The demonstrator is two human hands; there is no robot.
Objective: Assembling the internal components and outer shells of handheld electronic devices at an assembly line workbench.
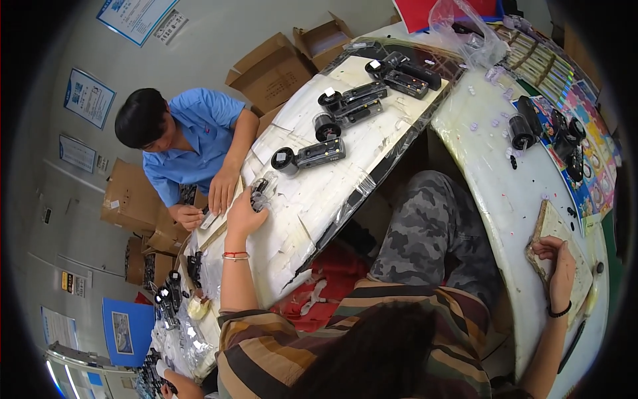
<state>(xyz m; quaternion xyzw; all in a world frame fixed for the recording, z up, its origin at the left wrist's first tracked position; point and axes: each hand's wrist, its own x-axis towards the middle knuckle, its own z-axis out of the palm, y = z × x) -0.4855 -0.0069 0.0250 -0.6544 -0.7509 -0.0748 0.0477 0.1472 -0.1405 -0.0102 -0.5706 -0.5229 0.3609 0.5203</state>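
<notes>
My left hand (246, 216), with a red band and a bangle at the wrist, is at the left part of the pale table (286, 233). Its fingers are closed around a small dark part with clear, rounded pieces (260, 193). Beyond it lies a black device (309, 158) with a round end and a flat body. Several similar black devices (352, 103) sit farther along the table. Over on the right, my right hand (560, 266), wearing a black wristband, rests over a worn, pale board (577, 282). Its fingers are curled, and what they may hold is hidden.
A person in a blue shirt (203, 133) works across the table, hands close to my left hand. Black devices (522, 130) and small clear pieces (495, 73) lie on the right-hand table. A clear plastic bag (458, 33) stands at the back; cardboard boxes (272, 70) lie beyond.
</notes>
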